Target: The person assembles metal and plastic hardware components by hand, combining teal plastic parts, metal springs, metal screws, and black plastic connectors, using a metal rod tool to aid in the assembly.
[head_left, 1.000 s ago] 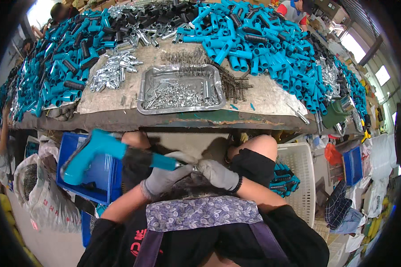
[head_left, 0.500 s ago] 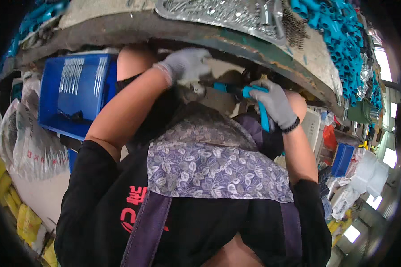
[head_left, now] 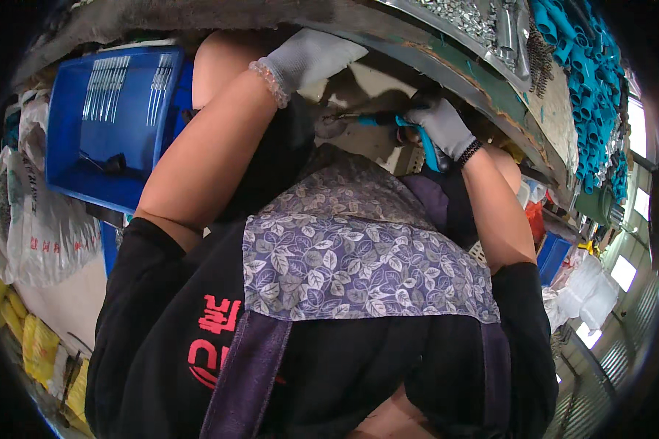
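Note:
My left hand (head_left: 311, 58), in a pale knit glove with a ruffled cuff, is raised at the near edge of the workbench (head_left: 417, 55). Its fingers point right and merge into one tapered shape, so their grip does not show. In my right hand (head_left: 441, 130), also gloved, is a teal and black pistol-shaped tool (head_left: 433, 150), the fingers wrapped round its handle. The tool's teal barrel reaches left over my lap, ending in a thin metal tip near a small greyish rounded part (head_left: 331, 124). The two hands are apart.
A blue bin (head_left: 102, 164) at the left holds rows of thin metal rods and a black piece. Beside it hang white plastic bags (head_left: 55, 227). On the bench are a metal tray (head_left: 447, 33) of small shiny parts, dark springs (head_left: 540, 62) and piled teal tubes (head_left: 589, 95).
My left hand has moved up and away from the tool's tip toward the bench edge. The right hand keeps the tool and sits slightly higher. The whole view has shifted a little.

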`<action>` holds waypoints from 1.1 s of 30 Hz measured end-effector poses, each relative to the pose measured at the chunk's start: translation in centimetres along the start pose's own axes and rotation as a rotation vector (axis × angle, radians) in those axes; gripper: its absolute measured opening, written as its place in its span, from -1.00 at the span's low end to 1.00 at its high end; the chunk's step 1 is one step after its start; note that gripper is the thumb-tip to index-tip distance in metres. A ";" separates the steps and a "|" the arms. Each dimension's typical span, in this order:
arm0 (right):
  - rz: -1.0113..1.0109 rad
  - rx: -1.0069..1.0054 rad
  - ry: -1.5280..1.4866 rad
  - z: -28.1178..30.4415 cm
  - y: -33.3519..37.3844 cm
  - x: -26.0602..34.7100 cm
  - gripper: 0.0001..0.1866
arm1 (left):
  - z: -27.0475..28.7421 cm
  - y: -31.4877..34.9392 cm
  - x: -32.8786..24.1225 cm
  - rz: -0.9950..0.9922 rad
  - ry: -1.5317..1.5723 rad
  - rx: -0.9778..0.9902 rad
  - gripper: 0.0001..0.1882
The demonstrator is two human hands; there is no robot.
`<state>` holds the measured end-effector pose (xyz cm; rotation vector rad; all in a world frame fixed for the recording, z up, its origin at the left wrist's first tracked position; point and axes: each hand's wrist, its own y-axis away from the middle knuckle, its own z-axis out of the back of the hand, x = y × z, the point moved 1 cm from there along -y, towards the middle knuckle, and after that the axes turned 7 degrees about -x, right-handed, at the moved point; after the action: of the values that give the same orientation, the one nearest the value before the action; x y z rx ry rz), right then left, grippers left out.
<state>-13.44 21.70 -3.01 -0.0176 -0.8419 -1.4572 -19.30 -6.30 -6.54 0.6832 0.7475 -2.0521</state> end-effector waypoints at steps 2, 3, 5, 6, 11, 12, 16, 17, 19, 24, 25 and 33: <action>-0.028 0.075 0.010 -0.2 -0.8 -0.3 -0.68 | 0.3 0.0 -0.9 0.169 0.145 0.048 -0.64; -0.047 0.152 0.022 -0.2 -1.0 0.4 -0.65 | 0.9 0.0 -1.5 0.171 0.142 0.046 -0.64; 0.031 0.196 0.143 0.0 -1.2 2.0 -0.61 | 1.9 0.0 -2.6 0.306 0.215 0.112 -0.60; 0.107 0.237 0.266 -0.1 -1.1 3.2 -0.57 | 1.8 0.3 -2.8 0.304 0.212 0.109 -0.60; 0.286 0.075 0.312 -1.4 -0.4 4.0 -0.52 | 0.6 0.6 -2.2 0.552 0.331 0.201 -0.49; 0.399 0.009 0.326 -1.6 -0.4 4.0 -0.53 | 0.4 0.6 -1.9 0.553 0.330 0.200 -0.49; 0.179 0.075 0.300 -1.5 0.0 3.9 -0.53 | 0.4 0.7 -1.8 0.369 0.126 0.164 -0.44; 0.189 0.007 0.296 -1.0 0.4 3.9 -0.56 | 0.6 0.6 -2.0 0.411 0.158 0.136 -0.44; 0.266 0.078 0.324 0.5 0.8 2.7 -0.63 | 1.5 0.3 -2.8 0.439 0.134 0.166 -0.44; 0.050 -0.044 0.109 0.9 -0.1 0.3 -0.63 | -0.5 0.1 -0.9 0.390 0.058 0.095 -0.44; 0.056 -0.036 0.133 0.9 -0.3 0.1 -0.61 | -0.5 0.1 -0.9 0.393 0.058 0.097 -0.44; -0.010 -0.022 0.017 0.6 -0.4 2.7 -0.52 | 0.4 0.5 -1.9 0.444 0.062 0.152 -0.44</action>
<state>-14.36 19.60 -1.34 -0.0177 -0.8128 -1.4738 -17.96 -5.85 -5.06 0.9121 0.4273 -1.6947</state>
